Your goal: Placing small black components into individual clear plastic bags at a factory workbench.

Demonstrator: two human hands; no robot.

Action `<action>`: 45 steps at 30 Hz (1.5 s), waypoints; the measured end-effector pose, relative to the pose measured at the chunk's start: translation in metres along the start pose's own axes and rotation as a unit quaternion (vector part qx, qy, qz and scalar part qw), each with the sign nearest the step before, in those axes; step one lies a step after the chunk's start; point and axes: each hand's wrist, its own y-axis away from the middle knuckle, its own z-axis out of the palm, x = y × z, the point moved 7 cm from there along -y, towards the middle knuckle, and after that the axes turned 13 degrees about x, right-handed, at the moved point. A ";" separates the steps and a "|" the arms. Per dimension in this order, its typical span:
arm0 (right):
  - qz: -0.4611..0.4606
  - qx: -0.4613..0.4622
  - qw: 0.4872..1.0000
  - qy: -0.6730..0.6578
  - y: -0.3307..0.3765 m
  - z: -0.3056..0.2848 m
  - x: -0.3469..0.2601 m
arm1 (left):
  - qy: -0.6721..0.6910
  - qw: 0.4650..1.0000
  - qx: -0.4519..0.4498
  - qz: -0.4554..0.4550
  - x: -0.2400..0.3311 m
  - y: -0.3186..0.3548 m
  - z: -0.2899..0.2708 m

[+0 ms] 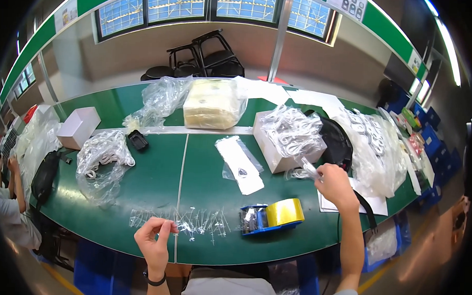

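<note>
My right hand [336, 187] is closed on a clear-bagged white cable [310, 168] at the front right corner of a white box [283, 158]. That box is heaped with more bagged white cables [294, 130]. My left hand [155, 241] is in a pinch just above the table, at the near side of a row of thin, shiny, whitish strands [199, 223]. What its fingertips hold, if anything, is too small to make out. Right of the strands stands a blue tape dispenser [272, 217] with a yellow roll. Beyond it lies a stack of white cards [240, 166].
Bagged yellowish packs [210, 104] stand at the back of the green table [157, 171]. A plastic bag with cables [104, 161] and a black holder [138, 140] are to the left. A large bag of white cables [371, 147] lies right. Another person's arm [17, 184] shows far left.
</note>
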 end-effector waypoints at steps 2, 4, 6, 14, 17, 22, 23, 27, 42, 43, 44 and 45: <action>-0.028 0.051 0.995 -0.082 -0.010 -0.033 -0.047 | -0.007 1.000 0.019 -0.007 0.000 -0.005 -0.006; -0.075 0.108 0.958 -0.255 -0.015 -0.050 -0.097 | -0.007 0.998 -0.017 -0.058 -0.001 -0.001 0.001; -0.136 0.115 0.919 -0.350 -0.003 -0.053 -0.156 | 0.030 0.992 -0.071 -0.095 0.011 0.007 0.030; -0.332 0.122 0.907 -0.230 0.049 -0.027 -0.286 | 0.161 0.982 -0.036 -0.090 0.018 -0.011 0.056; -0.285 0.063 0.899 -0.326 0.039 -0.034 -0.288 | 0.123 0.988 -0.007 -0.087 0.018 -0.013 0.045; -0.221 0.139 0.860 -0.440 -0.013 -0.053 -0.303 | 0.024 0.994 -0.080 -0.077 0.008 -0.008 0.033; -0.235 0.101 0.852 -0.457 -0.017 -0.043 -0.304 | -0.051 0.989 -0.092 -0.102 0.015 -0.010 0.032; -0.240 0.045 0.846 -0.473 -0.022 -0.043 -0.308 | 0.089 0.991 0.022 -0.092 0.013 -0.014 0.023; -0.427 0.172 0.839 -0.291 0.001 -0.043 -0.334 | 0.045 0.995 0.036 -0.076 0.011 -0.016 0.010; -0.430 0.159 0.837 -0.300 0.000 -0.042 -0.334 | 0.002 0.999 0.037 -0.040 0.016 -0.015 0.009; -0.432 0.146 0.835 -0.308 0.000 -0.041 -0.335 | -0.040 0.998 0.037 -0.004 0.022 -0.015 0.008; -0.433 0.147 0.834 -0.308 -0.001 -0.041 -0.334 | -0.040 0.998 0.037 -0.003 0.024 -0.015 0.007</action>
